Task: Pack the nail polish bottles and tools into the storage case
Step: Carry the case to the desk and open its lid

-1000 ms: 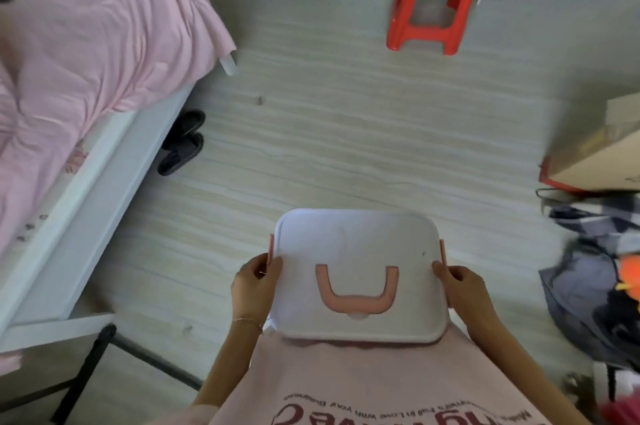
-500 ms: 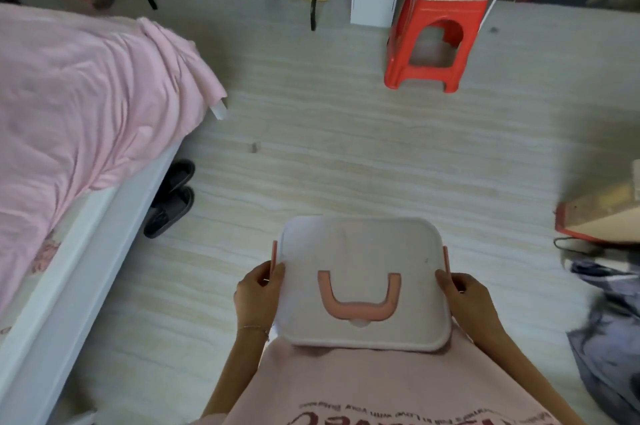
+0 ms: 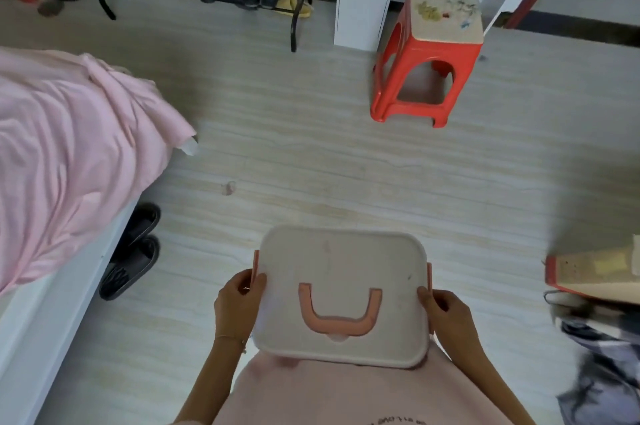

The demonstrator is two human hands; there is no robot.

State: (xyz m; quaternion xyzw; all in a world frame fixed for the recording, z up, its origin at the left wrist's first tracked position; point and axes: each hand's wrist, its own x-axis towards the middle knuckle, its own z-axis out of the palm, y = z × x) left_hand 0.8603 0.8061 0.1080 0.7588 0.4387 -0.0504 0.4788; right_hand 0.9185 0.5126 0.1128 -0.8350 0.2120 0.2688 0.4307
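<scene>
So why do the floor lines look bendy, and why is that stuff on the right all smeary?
Head view: the wide-angle lens bows the pale wood-look floor; the grey checked cloth is motion-blurred at the edge; the white plastic case stays sharp.

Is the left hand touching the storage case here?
Touching. The head view shows the left hand gripping the storage case by its left edge, fingers curled over the pink side latch.

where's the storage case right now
Low centre of the head view, the storage case is held between the left hand and right hand.
</scene>
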